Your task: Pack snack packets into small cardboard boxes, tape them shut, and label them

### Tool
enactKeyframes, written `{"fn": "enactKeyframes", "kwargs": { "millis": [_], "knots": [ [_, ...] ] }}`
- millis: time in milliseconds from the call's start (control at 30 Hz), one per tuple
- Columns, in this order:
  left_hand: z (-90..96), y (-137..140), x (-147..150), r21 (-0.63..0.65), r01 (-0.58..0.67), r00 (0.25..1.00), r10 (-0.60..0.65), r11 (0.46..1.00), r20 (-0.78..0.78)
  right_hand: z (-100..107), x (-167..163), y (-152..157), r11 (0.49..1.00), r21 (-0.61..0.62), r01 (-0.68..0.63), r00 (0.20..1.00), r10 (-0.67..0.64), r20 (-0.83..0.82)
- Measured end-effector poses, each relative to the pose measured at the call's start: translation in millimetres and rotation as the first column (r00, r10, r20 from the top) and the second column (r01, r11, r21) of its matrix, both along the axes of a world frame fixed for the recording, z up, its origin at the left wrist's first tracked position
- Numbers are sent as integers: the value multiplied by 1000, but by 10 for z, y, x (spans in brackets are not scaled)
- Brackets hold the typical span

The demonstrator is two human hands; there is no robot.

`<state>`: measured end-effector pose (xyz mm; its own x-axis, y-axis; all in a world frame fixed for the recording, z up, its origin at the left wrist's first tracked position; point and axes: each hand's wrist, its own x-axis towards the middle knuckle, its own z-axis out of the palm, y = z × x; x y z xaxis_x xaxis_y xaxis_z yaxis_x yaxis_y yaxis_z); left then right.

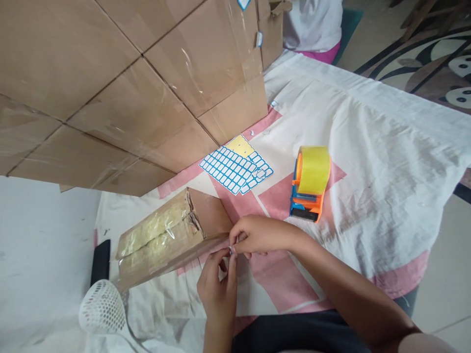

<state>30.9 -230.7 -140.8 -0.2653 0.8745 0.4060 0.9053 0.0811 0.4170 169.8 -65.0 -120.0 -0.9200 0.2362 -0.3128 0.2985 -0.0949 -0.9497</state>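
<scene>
My left hand [218, 282] and my right hand [253, 236] meet fingertip to fingertip just in front of a taped cardboard box [158, 238]. Both pinch a tiny pale piece [231, 250] between thumb and finger; it looks like a sticker, though the fingers mostly cover it. The box lies to the left of my hands, with shiny yellowish tape along its top and a ragged, torn edge at the near end. Beyond my hands, sheets of blue-bordered white labels [230, 169] overlap on the cloth, one part bare yellow backing.
Stacked cardboard boxes [125, 98] rise at the back left. An orange and blue tape dispenser [311, 184] stands to the right. At the left lie a black flat object [100, 262] and a white perforated piece [103, 308]. Another person's white clothing [312, 24] shows behind the table.
</scene>
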Motion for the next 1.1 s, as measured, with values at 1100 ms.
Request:
{"fn": "enactKeyframes", "kwargs": {
  "millis": [1100],
  "knots": [
    [257,240,268,-18,-172,715,138,985,686,264,315,41,907,299,297,942,-229,-244]
  ]
}}
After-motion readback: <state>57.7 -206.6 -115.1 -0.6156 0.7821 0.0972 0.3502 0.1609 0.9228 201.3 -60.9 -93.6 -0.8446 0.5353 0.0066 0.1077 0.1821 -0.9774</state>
